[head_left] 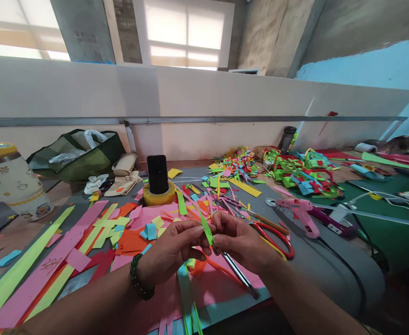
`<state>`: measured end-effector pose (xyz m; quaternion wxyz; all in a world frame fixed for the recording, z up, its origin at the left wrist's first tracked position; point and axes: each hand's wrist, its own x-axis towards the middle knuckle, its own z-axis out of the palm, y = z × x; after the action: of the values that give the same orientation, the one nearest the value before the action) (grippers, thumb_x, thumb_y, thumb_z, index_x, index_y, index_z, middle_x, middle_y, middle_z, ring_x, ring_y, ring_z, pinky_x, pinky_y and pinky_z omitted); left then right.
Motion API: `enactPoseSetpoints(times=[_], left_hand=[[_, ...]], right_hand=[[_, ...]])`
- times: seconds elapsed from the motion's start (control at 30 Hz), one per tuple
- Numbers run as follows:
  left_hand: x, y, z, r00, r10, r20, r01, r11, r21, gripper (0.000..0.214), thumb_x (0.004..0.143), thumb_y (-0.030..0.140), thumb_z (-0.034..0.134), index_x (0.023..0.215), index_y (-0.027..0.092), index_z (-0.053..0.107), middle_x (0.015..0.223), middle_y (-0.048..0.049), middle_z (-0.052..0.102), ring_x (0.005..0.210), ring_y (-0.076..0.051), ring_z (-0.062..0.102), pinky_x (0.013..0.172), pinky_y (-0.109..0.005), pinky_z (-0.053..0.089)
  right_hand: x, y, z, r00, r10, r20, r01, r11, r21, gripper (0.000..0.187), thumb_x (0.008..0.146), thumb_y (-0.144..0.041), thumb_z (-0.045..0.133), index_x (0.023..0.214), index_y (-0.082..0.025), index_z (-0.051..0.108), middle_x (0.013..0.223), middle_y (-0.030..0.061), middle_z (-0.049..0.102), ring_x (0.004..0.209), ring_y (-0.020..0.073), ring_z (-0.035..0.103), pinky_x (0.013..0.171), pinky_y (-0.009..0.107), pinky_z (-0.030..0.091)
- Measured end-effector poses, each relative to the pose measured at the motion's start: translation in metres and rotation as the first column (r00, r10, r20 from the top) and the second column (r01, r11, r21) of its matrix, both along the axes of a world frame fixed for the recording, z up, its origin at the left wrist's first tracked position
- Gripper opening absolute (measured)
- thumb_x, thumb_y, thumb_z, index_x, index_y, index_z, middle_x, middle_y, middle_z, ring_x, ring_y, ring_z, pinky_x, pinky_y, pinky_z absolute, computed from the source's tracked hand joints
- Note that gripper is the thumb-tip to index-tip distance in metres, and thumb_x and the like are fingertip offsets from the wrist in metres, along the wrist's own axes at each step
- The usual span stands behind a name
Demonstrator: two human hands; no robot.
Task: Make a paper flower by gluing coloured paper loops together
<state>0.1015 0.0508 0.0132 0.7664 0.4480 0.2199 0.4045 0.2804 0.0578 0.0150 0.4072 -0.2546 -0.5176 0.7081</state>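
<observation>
Between my two hands, over the middle of the table, is a small bright green leaf-shaped piece (206,228). My left hand (180,242), with a dark beaded bracelet at the wrist, has its fingertips closed on the piece's left side. From the right, my right hand (237,237) pinches the same piece between thumb and fingers. Under the hands lie pink sheets (221,284) with orange, yellow and blue cut pieces on them. A metal-bodied tool (239,274) lies slanted just below my right hand, and red-handled scissors (277,242) rest to its right.
A phone (157,174) stands in a yellow tape roll (159,195) behind the hands. At right lies a pink glue gun (300,211) with a black cord. Long coloured strips (47,260) and a tumbler (14,181) are at left. Woven colourful items (302,170) sit at the back right.
</observation>
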Motion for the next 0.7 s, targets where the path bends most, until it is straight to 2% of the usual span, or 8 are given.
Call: enactPoseSetpoints(times=[0.27,0.4,0.47,0.53,0.63,0.7], left_hand=[[0.0,0.0,-0.001,1.0,0.015,-0.021,-0.015,1.0,0.015,0.017,0.08,0.029,0.066,0.077,0.013,0.07,0.072,-0.0049,0.061,0.067,-0.012,0.057,0.061,-0.02,0.048],[0.002,-0.001,0.0,0.996,0.046,-0.079,-0.044,0.999,0.025,0.014,0.077,0.027,0.066,0.075,0.013,0.067,0.071,-0.0041,0.06,0.067,-0.012,0.056,0.061,-0.021,0.047],[0.002,-0.002,0.002,0.986,0.094,-0.137,-0.088,0.995,0.049,0.011,0.075,0.024,0.064,0.071,0.014,0.065,0.069,-0.0026,0.058,0.066,-0.011,0.054,0.06,-0.02,0.045],[0.001,-0.002,0.004,0.961,0.179,-0.212,-0.16,0.982,0.103,0.008,0.073,0.02,0.061,0.067,0.015,0.063,0.069,-0.001,0.055,0.067,-0.012,0.052,0.06,-0.02,0.045],[0.001,0.0,0.005,0.9,0.306,-0.311,-0.239,0.942,0.236,0.005,0.07,0.017,0.059,0.066,0.016,0.06,0.069,0.0002,0.054,0.069,-0.012,0.051,0.061,-0.022,0.045],[0.0,0.001,0.003,0.877,0.347,-0.331,-0.239,0.915,0.327,0.005,0.071,0.017,0.06,0.067,0.017,0.059,0.068,0.0006,0.054,0.068,-0.012,0.05,0.061,-0.022,0.044]], right_hand=[[0.001,0.001,-0.001,1.0,-0.008,0.01,0.007,1.0,0.003,0.035,0.067,-0.026,0.081,0.077,-0.018,0.049,0.069,-0.0055,0.054,0.06,0.0067,0.054,0.056,0.02,0.041],[-0.001,0.0,0.0,0.998,-0.02,0.057,0.018,0.999,0.038,0.036,0.067,-0.029,0.08,0.078,-0.018,0.047,0.07,-0.0054,0.053,0.062,0.0072,0.055,0.057,0.02,0.042],[-0.002,-0.001,0.002,0.989,-0.054,0.138,0.04,0.994,0.103,0.035,0.069,-0.032,0.079,0.08,-0.018,0.048,0.07,-0.0054,0.052,0.062,0.0065,0.051,0.057,0.02,0.041],[-0.002,-0.002,0.006,0.955,-0.144,0.257,0.086,0.971,0.224,0.033,0.073,-0.036,0.075,0.081,-0.017,0.05,0.07,-0.005,0.05,0.061,0.0061,0.047,0.056,0.02,0.039],[-0.004,-0.006,0.011,0.854,-0.345,0.389,0.158,0.885,0.438,0.031,0.079,-0.043,0.068,0.081,-0.017,0.052,0.073,-0.0028,0.05,0.063,0.0081,0.045,0.056,0.021,0.038],[-0.006,-0.009,0.013,0.801,-0.421,0.426,0.165,0.838,0.52,0.03,0.078,-0.043,0.068,0.082,-0.018,0.053,0.077,-0.0015,0.053,0.066,0.0096,0.048,0.059,0.023,0.041]])
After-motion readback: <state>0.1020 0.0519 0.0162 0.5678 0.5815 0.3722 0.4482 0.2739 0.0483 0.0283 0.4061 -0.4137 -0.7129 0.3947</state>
